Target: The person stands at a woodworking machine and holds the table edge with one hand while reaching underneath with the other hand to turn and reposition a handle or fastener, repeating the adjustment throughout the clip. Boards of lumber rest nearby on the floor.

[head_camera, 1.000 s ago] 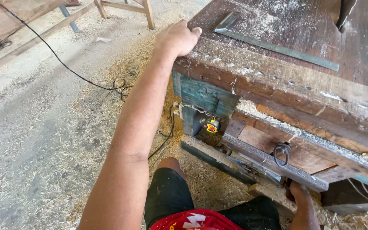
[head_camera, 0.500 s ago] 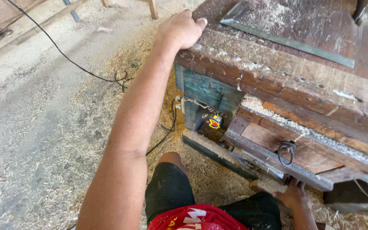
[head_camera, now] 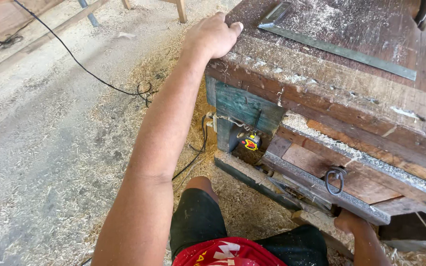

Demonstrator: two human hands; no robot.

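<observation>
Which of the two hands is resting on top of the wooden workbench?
The left hand, gripping the workbench top corner; the right hand reaches underneath.

Rough, dusty wooden bench (head_camera: 371, 106) (matt)

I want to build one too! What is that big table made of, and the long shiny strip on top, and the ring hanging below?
The workbench under the left hand looks like old, rough wood: visible grain, worn brown boards, sawdust on it. The long strip seems to be metal, grey and smooth-edged. The ring looks like dark iron or steel, though it is too small to be sure.
</observation>
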